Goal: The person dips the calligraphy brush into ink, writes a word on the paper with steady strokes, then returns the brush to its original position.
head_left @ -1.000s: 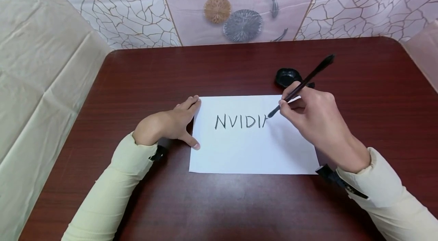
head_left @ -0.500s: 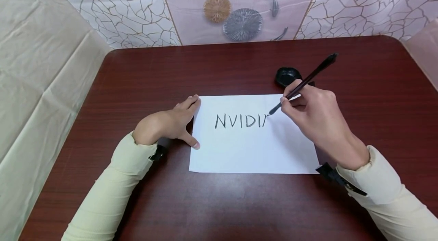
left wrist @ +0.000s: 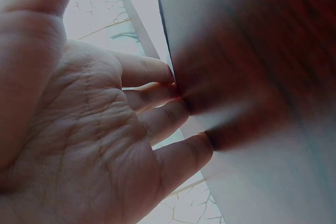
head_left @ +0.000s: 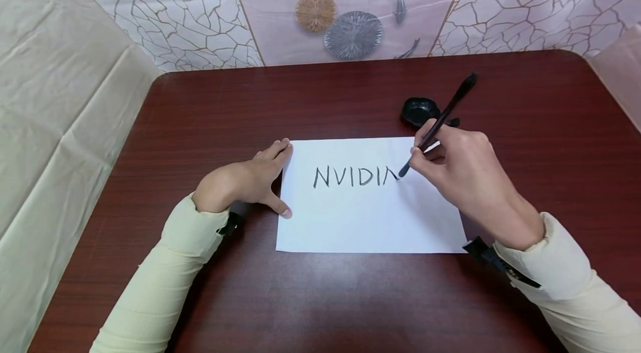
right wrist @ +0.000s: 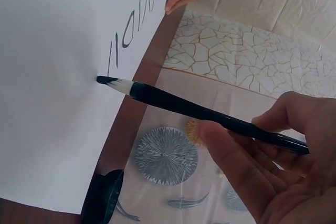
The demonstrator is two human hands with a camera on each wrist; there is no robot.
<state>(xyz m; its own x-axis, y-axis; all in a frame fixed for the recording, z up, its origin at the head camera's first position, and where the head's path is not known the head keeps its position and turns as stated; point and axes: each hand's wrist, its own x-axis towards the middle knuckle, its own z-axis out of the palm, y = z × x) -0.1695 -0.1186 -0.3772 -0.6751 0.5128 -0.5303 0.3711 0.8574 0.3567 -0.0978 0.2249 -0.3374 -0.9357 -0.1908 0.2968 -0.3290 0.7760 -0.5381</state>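
Observation:
My right hand (head_left: 463, 175) pinches a dark-handled writing brush (head_left: 443, 116) between thumb and fingers, its handle leaning up to the right. In the right wrist view the brush's pale bristles (right wrist: 123, 85) end in a black inked tip that meets the paper. On the white sheet of paper (head_left: 350, 225) stand black letters (head_left: 345, 176), "NVIDI" followed by an upright stroke and a slanting stroke that ends at the tip. My left hand (head_left: 245, 179) rests at the sheet's left edge, thumb and fingers spread. In the left wrist view its fingertips (left wrist: 198, 145) press down along the edge.
A small black ink dish (head_left: 418, 112) stands just behind the sheet, partly behind the right hand and brush. All this is on a dark red-brown wooden table (head_left: 320, 303). Patterned cloth (head_left: 280, 30) hangs behind the table, and a plain cream cloth (head_left: 60, 136) hangs at the left.
The brush tip has moved down and right, leaving a slanting stroke beside the last upright one. The handle stands somewhat steeper. My left hand stays put on the paper's edge.

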